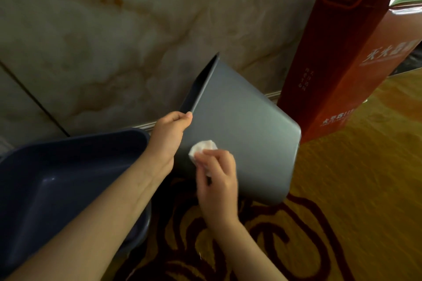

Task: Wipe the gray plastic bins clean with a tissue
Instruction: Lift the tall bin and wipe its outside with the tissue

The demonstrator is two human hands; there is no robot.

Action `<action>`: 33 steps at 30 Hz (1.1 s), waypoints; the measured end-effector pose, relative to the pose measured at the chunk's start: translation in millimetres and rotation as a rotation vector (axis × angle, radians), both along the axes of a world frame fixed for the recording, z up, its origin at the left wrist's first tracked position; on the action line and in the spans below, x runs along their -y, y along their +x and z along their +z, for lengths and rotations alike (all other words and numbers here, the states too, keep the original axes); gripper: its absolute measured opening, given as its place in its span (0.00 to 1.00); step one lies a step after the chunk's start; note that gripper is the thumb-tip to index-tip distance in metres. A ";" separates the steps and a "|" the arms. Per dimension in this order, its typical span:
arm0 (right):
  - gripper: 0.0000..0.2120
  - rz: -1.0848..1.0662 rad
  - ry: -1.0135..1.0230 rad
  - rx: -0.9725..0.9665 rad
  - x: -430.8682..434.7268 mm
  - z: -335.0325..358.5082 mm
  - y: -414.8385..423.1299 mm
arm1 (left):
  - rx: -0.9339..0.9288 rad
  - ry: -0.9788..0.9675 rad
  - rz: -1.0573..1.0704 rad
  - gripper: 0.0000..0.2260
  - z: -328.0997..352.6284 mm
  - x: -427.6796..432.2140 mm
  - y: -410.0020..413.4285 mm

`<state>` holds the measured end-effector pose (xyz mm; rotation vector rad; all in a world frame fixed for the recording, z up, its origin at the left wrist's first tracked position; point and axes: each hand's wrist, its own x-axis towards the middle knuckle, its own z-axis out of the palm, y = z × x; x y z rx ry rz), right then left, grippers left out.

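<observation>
A gray plastic bin (246,130) is tipped on its side in the middle of the view, its opening facing up and left toward the wall. My left hand (170,134) grips the bin's rim at its near corner. My right hand (217,175) presses a crumpled white tissue (202,147) against the bin's outer side wall. A second, darker bin (75,164) lies at the lower left, its inside facing me and partly covered by my left forearm.
A marbled wall (114,29) with a baseboard runs behind the bins. Two tall red cartons (342,52) stand at the right, close to the gray bin's bottom. A yellow carpet with dark red swirls (342,201) covers the floor.
</observation>
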<state>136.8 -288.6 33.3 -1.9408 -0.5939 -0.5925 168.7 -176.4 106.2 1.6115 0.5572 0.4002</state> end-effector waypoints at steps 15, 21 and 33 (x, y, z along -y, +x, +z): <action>0.04 0.046 0.071 0.073 -5.5 62.9 76.4 | 0.064 0.417 0.101 0.11 -4.8 12.2 -8.8; 0.06 -0.218 0.092 -0.064 29.0 81.7 139.0 | 0.095 0.396 0.142 0.13 -21.3 12.5 -24.0; 0.10 0.008 -0.104 -0.453 38.4 127.4 155.9 | 0.083 0.248 -0.215 0.08 -7.4 3.1 -20.8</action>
